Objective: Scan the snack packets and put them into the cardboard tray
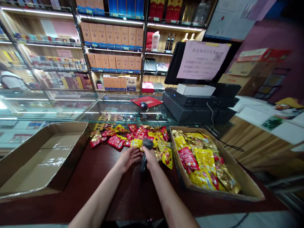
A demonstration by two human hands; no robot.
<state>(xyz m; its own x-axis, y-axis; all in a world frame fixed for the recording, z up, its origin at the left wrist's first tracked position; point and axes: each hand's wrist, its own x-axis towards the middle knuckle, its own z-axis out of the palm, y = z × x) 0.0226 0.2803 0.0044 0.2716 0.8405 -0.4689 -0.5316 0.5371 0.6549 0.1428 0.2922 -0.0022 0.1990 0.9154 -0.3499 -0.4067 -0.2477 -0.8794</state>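
Observation:
My right hand (pixel 150 158) is wrapped around the handle of a black handheld barcode scanner (pixel 147 143), its head facing away from me over the pile. Beside it, my left hand (pixel 130 157) has its fingers stretched out and apart. Its fingertips are at the near edge of a yellow snack packet (pixel 136 143); whether they touch it I cannot tell. Red, yellow and gold snack packets (pixel 117 141) lie in a loose heap on the dark red-brown counter (pixel 95 180), just beyond both hands.
To the right, a cardboard tray (pixel 247 190) holds many similar packets. An open cardboard tray (pixel 71 158) stands at the left. Behind the heap are a glass display counter (pixel 90 109), a mouse (pixel 143 104) on a red mat (pixel 154 101), and a monitor (pixel 174 63) above a black cash drawer (pixel 190 109).

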